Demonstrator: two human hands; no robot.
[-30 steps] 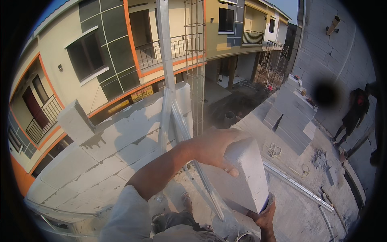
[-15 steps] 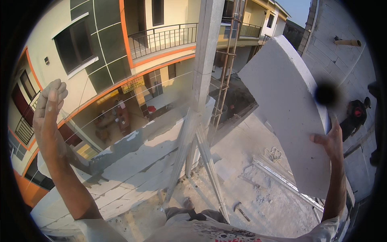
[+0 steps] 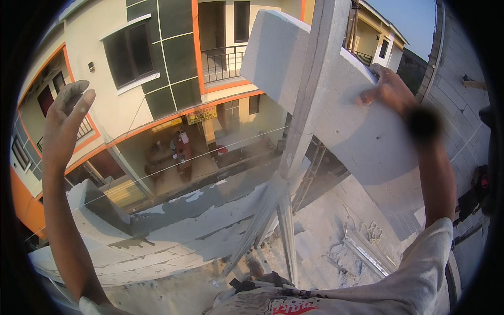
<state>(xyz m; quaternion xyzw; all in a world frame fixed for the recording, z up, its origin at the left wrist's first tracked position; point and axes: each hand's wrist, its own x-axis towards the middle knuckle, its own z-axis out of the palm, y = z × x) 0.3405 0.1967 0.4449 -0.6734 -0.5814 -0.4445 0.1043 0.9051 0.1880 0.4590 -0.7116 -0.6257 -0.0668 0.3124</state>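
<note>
A large pale lightweight concrete block is raised at the right, tilted, with its far end reaching behind a grey upright post. My right hand grips its upper edge, the thumb pressed on the near face. At the far left my left hand is lifted with nothing in it, its fingers loosely bent and apart from the thumb. Below stretches a low wall of pale blocks, with grey wet-looking mortar along its top. One block stands on the wall's left end, nearest my left hand.
A thin string line runs above the wall. Slanting braces spread from the post's foot. Metal strips and a coil of wire lie on the dusty floor. A block wall rises at the right.
My right hand has swung the block up and leftward, so its end now passes behind the post. My left hand's fingers have spread. The view has turned slightly right.
</note>
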